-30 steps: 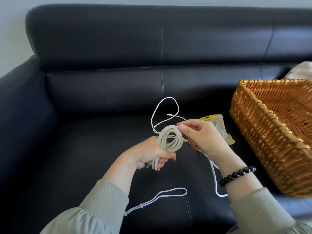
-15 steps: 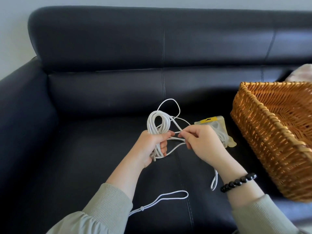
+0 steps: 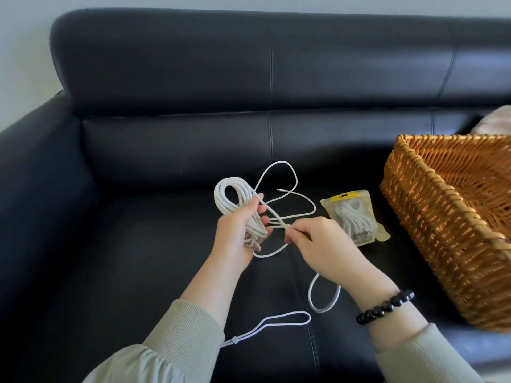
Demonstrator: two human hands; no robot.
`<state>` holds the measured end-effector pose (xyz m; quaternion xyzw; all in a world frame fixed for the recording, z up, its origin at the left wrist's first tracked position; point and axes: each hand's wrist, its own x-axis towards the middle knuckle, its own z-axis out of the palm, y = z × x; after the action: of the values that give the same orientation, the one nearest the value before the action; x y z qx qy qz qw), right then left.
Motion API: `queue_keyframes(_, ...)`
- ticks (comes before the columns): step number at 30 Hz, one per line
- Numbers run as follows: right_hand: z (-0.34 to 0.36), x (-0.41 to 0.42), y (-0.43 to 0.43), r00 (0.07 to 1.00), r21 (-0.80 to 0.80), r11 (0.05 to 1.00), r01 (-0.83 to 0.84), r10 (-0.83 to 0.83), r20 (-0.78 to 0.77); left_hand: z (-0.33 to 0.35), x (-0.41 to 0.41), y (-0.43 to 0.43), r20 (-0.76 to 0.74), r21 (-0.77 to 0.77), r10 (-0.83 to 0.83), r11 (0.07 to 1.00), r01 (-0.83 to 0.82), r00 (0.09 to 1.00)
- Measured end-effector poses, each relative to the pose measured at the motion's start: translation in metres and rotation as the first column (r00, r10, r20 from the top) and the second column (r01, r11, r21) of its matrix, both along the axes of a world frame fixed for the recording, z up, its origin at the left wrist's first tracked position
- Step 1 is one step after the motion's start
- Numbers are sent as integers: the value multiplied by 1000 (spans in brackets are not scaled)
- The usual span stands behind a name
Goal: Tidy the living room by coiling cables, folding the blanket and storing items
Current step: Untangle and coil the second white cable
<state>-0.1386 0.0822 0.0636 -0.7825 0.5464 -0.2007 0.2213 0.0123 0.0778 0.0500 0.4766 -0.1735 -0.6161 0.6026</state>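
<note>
Above the seat of a black leather sofa (image 3: 138, 258), the left hand (image 3: 235, 233) grips a coil of white cable (image 3: 232, 194), its fingers curled round the lower half of the bundle. The loops rise out of the fist toward twelve o'clock. Just at three o'clock of it, the right hand (image 3: 323, 244) pinches a loose strand of the same cable between thumb and fingertips. The two hands are close but not touching.

From that pinch the slack runs out toward one o'clock in wide bends that lie on the seat and end in a small plug (image 3: 279, 190). Another loop of slack shows at six o'clock of the right hand, near the wrist.

A yellowish see-through pouch (image 3: 355, 217) with a second bundled cable inside lies flat on the seat at two o'clock of the right hand, apart from it. A wicker basket (image 3: 456, 258) stands on the sofa at three o'clock of the pouch, near it. Behind the basket, at one o'clock, a bit of pale fabric (image 3: 495, 120) shows; what it is cannot be told.

A dark bead bracelet (image 3: 385, 306) circles the right wrist. At six o'clock of the hands lies a white drawstring (image 3: 276, 323) with a toggle.
</note>
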Motion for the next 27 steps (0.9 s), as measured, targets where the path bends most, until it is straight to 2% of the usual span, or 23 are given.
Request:
queue_keyframes(8,-7,8,1,992,-25,999,-40,37,-122,2,0,4,-271,0,-17,1000,17,963)
queue_keyframes(12,-10,12,5,952,-54,991,-119,99,-288,-1,1,5,-435,-42,-67,998,54,898)
queue_keyframes(17,-12,17,8,912,-58,977,-206,170,-375,0,3,3,-459,32,52,999,-42,887)
queue_keyframes(21,-13,20,10,894,-48,962,-269,231,-384,4,4,0,-439,162,202,976,-144,875)
queue_keyframes(23,-13,20,12,897,-33,958,-283,253,-363,3,6,-3,-382,207,266,958,-199,885)
queue_keyframes(25,-11,20,14,906,-24,954,-298,275,-322,-1,9,-6,-199,224,337,930,-292,920)
queue_keyframes(27,-10,19,16,914,-47,949,-312,286,-289,-5,12,-8,65,177,361,913,-367,930)
